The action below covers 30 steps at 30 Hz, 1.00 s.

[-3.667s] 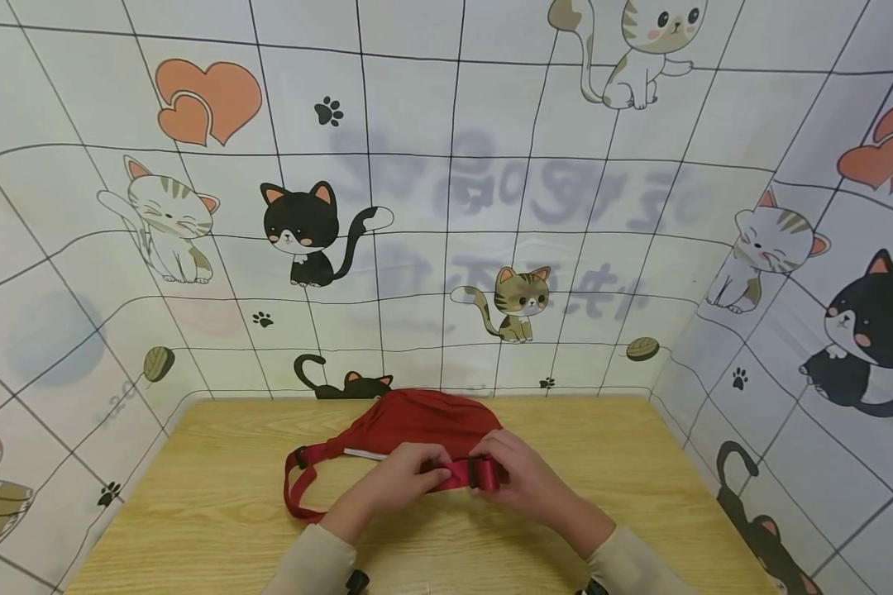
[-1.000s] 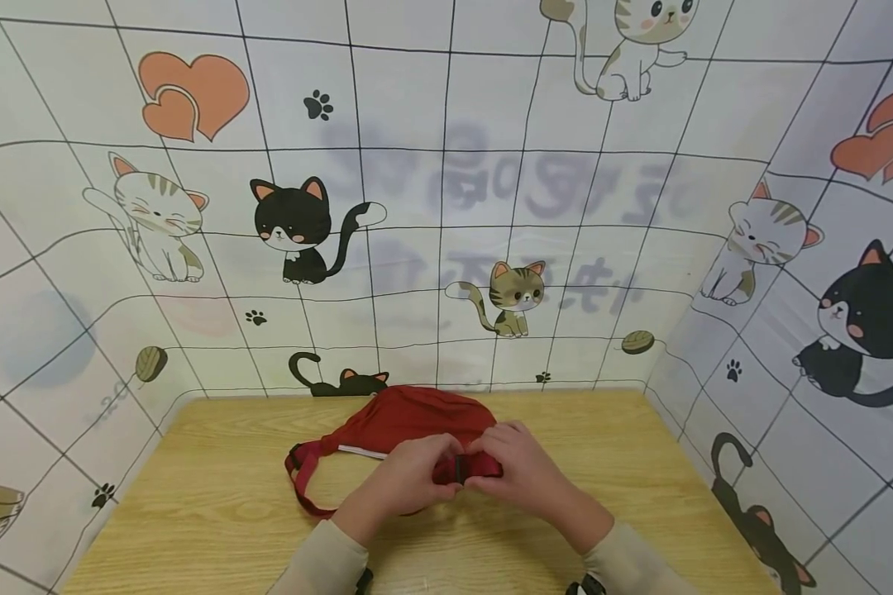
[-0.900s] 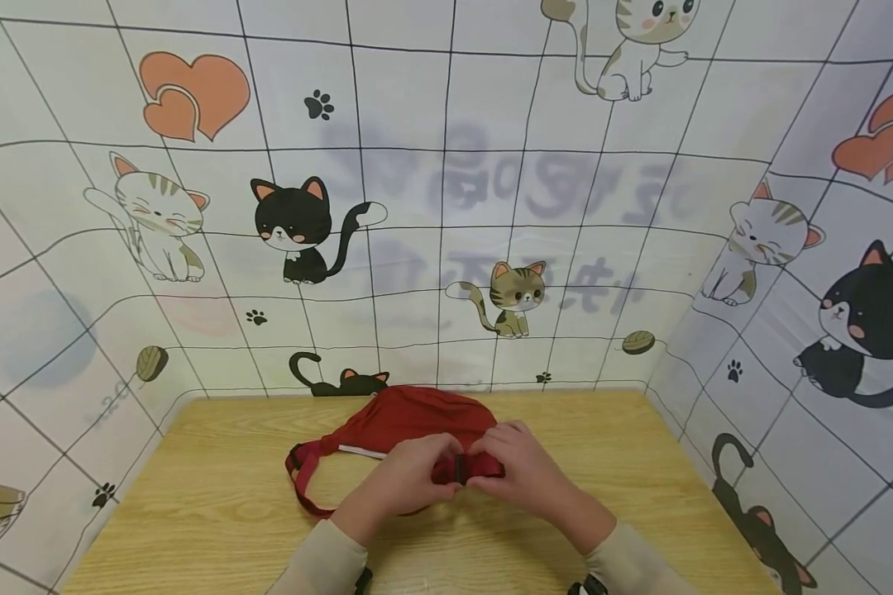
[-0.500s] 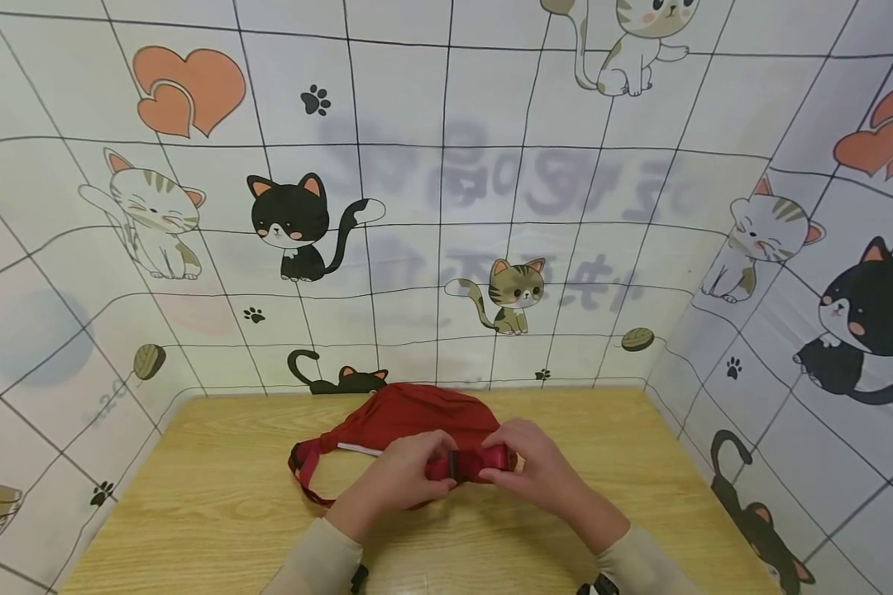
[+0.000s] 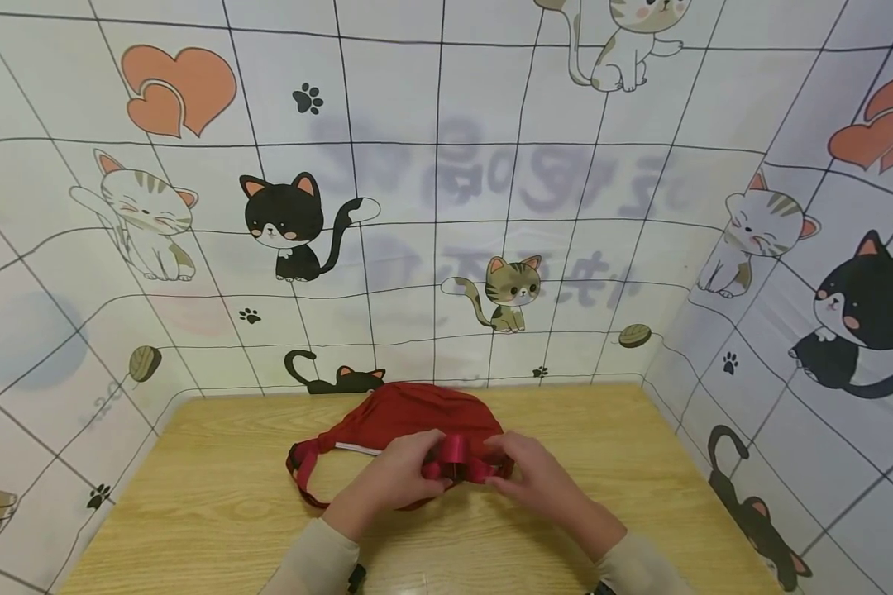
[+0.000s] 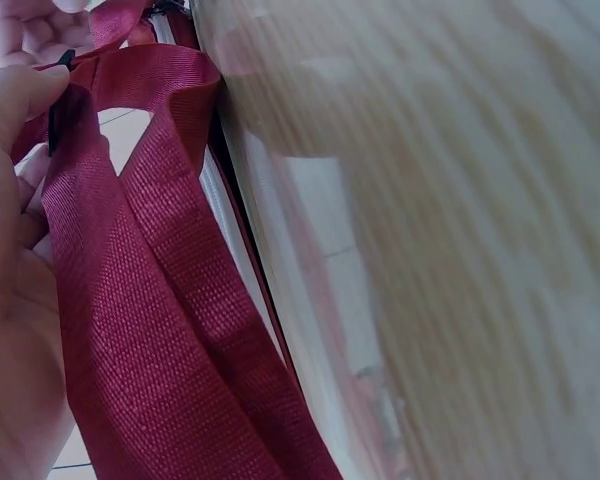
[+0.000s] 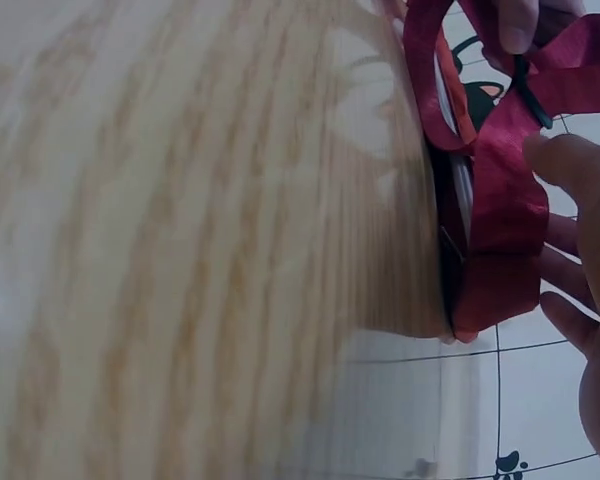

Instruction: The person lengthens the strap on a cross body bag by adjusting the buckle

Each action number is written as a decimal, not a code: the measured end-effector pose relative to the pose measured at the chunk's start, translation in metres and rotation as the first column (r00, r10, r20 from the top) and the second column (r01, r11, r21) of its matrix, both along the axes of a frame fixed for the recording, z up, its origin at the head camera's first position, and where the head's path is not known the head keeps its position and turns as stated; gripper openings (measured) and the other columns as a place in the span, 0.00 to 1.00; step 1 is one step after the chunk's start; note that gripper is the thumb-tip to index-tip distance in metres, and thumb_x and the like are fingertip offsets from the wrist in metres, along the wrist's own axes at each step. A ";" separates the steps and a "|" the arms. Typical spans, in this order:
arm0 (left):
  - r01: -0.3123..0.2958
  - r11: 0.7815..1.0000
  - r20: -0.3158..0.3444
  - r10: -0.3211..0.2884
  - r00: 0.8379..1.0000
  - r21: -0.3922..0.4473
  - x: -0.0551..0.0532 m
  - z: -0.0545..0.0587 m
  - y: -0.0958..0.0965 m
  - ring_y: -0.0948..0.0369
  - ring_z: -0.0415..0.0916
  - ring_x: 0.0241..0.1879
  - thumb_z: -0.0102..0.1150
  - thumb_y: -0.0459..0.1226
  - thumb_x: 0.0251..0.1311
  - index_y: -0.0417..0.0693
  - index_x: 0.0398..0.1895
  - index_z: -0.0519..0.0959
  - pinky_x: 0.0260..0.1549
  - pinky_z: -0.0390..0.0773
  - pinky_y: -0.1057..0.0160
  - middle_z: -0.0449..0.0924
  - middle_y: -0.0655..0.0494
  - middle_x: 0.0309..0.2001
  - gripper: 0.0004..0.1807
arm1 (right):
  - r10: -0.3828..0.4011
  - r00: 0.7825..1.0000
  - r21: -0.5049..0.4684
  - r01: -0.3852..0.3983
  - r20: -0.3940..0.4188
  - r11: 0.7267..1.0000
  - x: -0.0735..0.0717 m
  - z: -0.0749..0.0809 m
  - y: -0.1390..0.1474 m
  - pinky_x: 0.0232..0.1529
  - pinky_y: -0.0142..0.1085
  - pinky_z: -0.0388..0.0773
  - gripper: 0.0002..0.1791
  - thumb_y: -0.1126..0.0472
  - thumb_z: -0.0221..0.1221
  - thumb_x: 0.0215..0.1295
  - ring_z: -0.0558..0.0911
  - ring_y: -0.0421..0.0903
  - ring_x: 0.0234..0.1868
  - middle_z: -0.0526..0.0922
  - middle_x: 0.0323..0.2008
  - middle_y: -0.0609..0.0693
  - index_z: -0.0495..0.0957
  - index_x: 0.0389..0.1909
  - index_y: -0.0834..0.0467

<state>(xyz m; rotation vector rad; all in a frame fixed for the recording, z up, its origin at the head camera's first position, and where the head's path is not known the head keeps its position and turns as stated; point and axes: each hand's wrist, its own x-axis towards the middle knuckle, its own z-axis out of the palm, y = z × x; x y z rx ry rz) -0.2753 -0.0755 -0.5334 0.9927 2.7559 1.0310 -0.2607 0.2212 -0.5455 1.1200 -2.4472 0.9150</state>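
Note:
A red waist bag lies at the back of the wooden table, its webbing strap toward me. My left hand pinches the strap at a black slider buckle, with the thumb on the buckle's edge in the left wrist view. Between both hands a strap loop stands up in front of the bag. My right hand holds the strap further right between thumb and fingers. In the right wrist view the slider sits near the left fingertips, and the fingers of the right hand are partly behind the webbing.
Another strap length with a black fitting curves out on the left. The pale wood table meets a white cat-print backdrop at its back and sides. A white zip line runs along the bag's lower edge.
The slider has shifted left, from beside the right hand to the left fingers. A loop of strap has risen between the hands. The right hand has moved slightly right; the bag stays put.

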 end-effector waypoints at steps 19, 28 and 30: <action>-0.029 1.000 0.013 0.029 0.999 0.011 -0.002 0.001 -0.011 0.67 0.79 0.43 0.83 0.42 0.59 0.59 0.57 0.80 0.46 0.82 0.62 0.82 0.71 0.44 0.26 | -0.042 0.946 0.182 0.106 -0.321 0.978 -0.015 -0.017 0.011 0.49 0.48 0.81 0.23 0.68 0.82 0.55 0.88 0.46 0.41 0.90 0.39 0.44 0.93 0.52 0.52; -0.022 1.000 0.014 0.021 1.000 0.022 0.000 0.005 -0.028 0.67 0.75 0.38 0.81 0.42 0.63 0.58 0.58 0.80 0.39 0.80 0.65 0.78 0.70 0.39 0.23 | -0.028 0.934 0.237 0.119 -0.356 0.964 -0.021 -0.012 0.026 0.42 0.46 0.83 0.21 0.71 0.83 0.50 0.82 0.46 0.35 0.90 0.36 0.44 0.92 0.46 0.55; -0.013 1.000 0.014 0.013 1.000 0.023 0.001 0.005 -0.028 0.67 0.75 0.38 0.81 0.42 0.63 0.57 0.58 0.80 0.39 0.81 0.65 0.78 0.70 0.39 0.23 | -0.053 0.949 0.265 0.140 -0.311 0.954 -0.018 -0.008 0.022 0.46 0.48 0.83 0.19 0.68 0.82 0.55 0.84 0.47 0.38 0.90 0.39 0.45 0.91 0.47 0.56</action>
